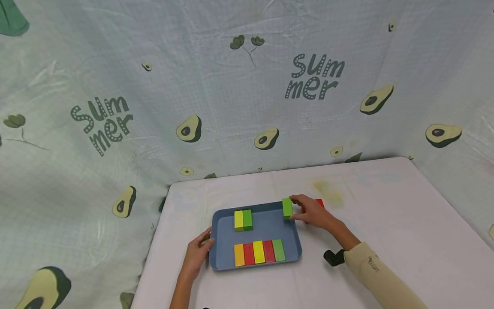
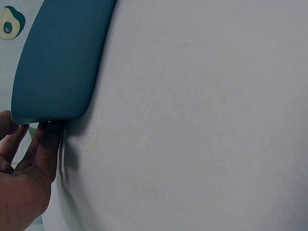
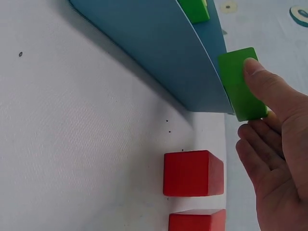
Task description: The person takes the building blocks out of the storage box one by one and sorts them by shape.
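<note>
Holding a green block [image 1: 287, 208] with thumb and fingers, the right hand [image 1: 314, 213] keeps it at the far right corner of the blue tray [image 1: 266, 226]. In the right wrist view the green block [image 3: 240, 84] sits at the tray's rim [image 3: 159, 53], with the thumb [image 3: 269, 89] pressed on it. Two red blocks [image 3: 193, 173] lie on the white worktop [image 1: 386, 223] just beside that hand, outside the tray.

On the other side, the left hand [image 1: 198, 251] touches the near left edge of the tray. Its fingers [image 2: 45, 144] are mostly straight and rest under the rim, and it is not wrapped around anything.

Inside the tray, a yellow block and a green block [image 1: 243, 219] stand side by side near the back. Nearer the front is a row of five blocks [image 1: 258, 252]: orange, red, yellow, red, green, all touching.

A cloth with avocados [image 1: 188, 128] hangs behind the worktop.
</note>
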Tool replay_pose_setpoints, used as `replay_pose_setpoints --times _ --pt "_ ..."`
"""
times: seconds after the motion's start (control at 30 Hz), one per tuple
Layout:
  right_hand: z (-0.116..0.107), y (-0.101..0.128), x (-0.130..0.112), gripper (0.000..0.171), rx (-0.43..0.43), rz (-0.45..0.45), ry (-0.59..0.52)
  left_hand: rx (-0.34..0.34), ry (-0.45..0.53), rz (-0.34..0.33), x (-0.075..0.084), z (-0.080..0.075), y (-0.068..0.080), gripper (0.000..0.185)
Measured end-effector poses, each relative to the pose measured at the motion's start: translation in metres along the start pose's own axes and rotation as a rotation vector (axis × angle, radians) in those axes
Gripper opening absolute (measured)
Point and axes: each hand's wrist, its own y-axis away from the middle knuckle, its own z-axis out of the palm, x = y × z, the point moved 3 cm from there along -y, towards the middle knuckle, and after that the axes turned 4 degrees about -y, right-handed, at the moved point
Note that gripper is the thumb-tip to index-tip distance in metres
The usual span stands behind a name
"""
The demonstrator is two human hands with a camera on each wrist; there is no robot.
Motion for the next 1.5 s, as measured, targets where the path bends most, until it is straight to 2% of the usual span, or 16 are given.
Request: replay_pose_setpoints --times 0.07,0.73,1.03,1.2,1.5 --pt "-0.002 0.001 0.002 0.073 0.009 0.004 -0.004 0.000 -0.011 0.016 0.001 0.000 0.000 0.046" --pt "-0.026 0.014 0.019 0.069 0.067 0.049 0.000 -0.013 0.007 0.011 0.001 -0.001 0.001 0.046" --pt "-0.040 0.017 0.034 0.069 0.050 0.083 0.023 -0.023 0.010 0.012 0.000 0.000 0.001 0.047" --pt "-0.046 0.019 0.040 0.070 0.041 0.098 0.002 -0.035 0.029 0.010 0.006 0.001 0.004 0.047" --pt "-0.054 0.023 0.044 0.071 0.034 0.116 -0.022 -0.014 -0.002 0.004 0.007 0.001 0.003 0.046"
